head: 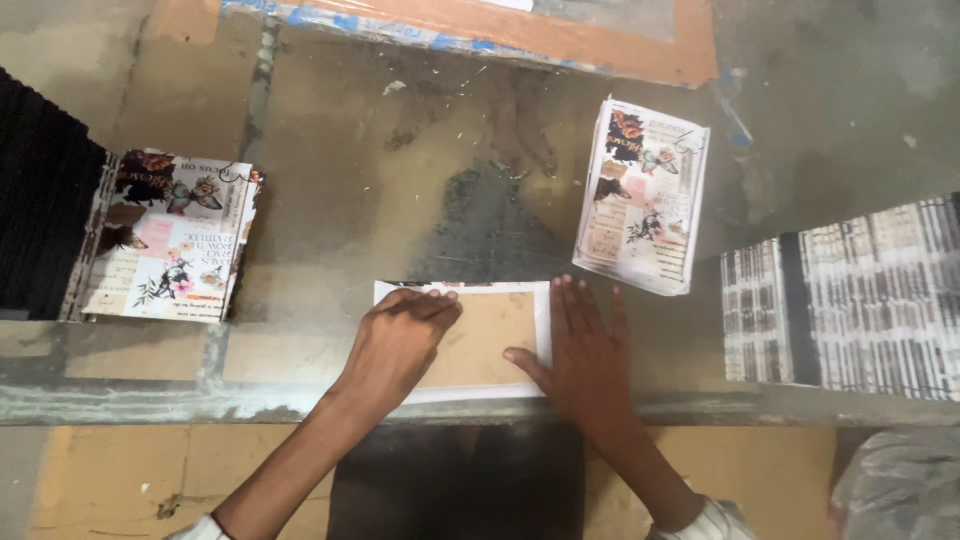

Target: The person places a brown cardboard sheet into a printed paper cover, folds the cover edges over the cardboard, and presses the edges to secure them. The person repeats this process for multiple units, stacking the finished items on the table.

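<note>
A worn, scuffed desk point(330, 190) w/ a glassy top is seen from above. At the far left a stack of printed sheets point(168, 236) w/ butterfly and flower collage art is laid, just beside a dark ribbed block point(40, 200) at the frame edge. A second stack of collage sheets point(644, 195) is set right of centre, tilted, near the right hand but apart from it. At the far right, rows of black-and-white bound stacks point(850, 295) are lined up. An orange board w/ blue tape edging point(560, 35) is laid along the far side. Nothing is placed between the hands and the card. The brown card point(485, 340), flat on a white sheet whose edge shows round it, is laid at the desk's near edge, centre frame; its face is plain tan, no print visible. The left hand point(398, 345) is pressed on the card's left part, fingers curled together, knuckles up. The right hand point(585, 350) is laid flat at the card's right edge, fingers spread, thumb resting on the card.
</note>
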